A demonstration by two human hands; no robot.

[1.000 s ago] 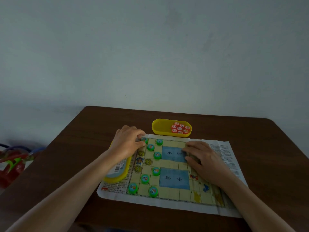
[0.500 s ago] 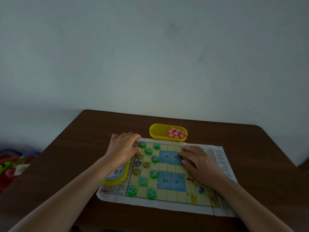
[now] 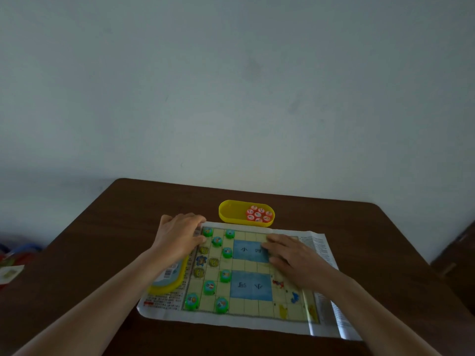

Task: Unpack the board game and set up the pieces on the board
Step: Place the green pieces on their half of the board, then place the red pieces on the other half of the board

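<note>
Green pieces (image 3: 227, 252) are set on the board (image 3: 252, 308) between the hands, so roughly half done. Left hand (image 3: 177, 235) is curled at the corner, can't tell if it's holding anything. Right hand (image 3: 293, 260) lies flat and empty. Red pieces (image 3: 258, 215) wait in the yellow tray (image 3: 228, 211) just beyond.

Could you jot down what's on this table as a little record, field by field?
Board: paper sheet, flat on brown table
Green pieces: eight, on board's left part
Red pieces: unplaced, in yellow tray beyond board
Left hand: rests on board's far left corner
Right hand: flat on board, by far blue square
</note>
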